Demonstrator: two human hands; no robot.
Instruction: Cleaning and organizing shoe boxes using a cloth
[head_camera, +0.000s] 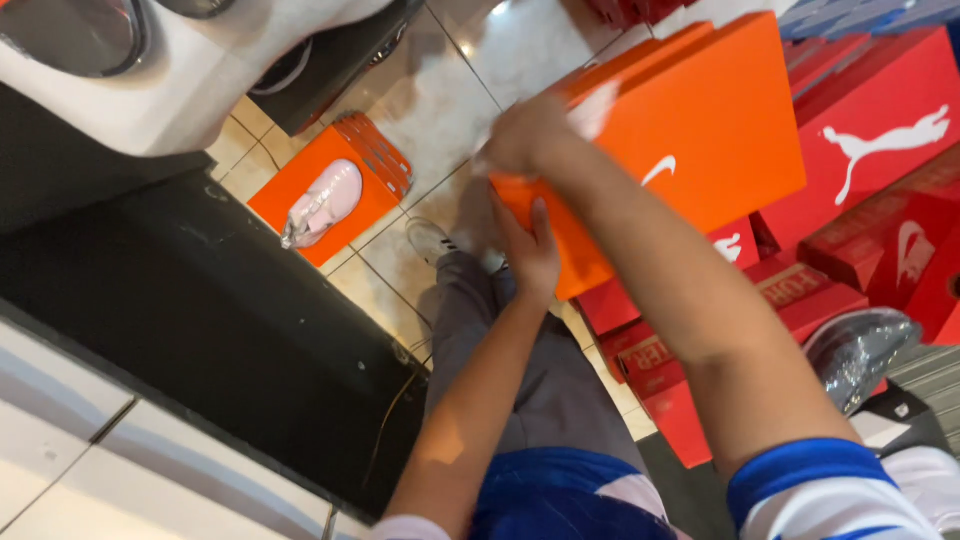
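I hold a large orange shoebox (690, 140) tilted in the air above the floor. My left hand (528, 250) presses flat against the box's lower near side. My right hand (525, 135) grips its upper corner, blurred by motion. Below the box I see my grey trousers and a white shoe (430, 240) on the tiled floor. An open orange box (320, 190) lies on the tiles to the left, with a pale pink shoe (322, 203) in clear wrap inside it.
Stacks of red shoeboxes (870, 130) fill the right side, more of them low by my leg (660, 370). A dark counter edge (200, 310) runs across the left. A silvery wrapped item (860, 350) lies at the right.
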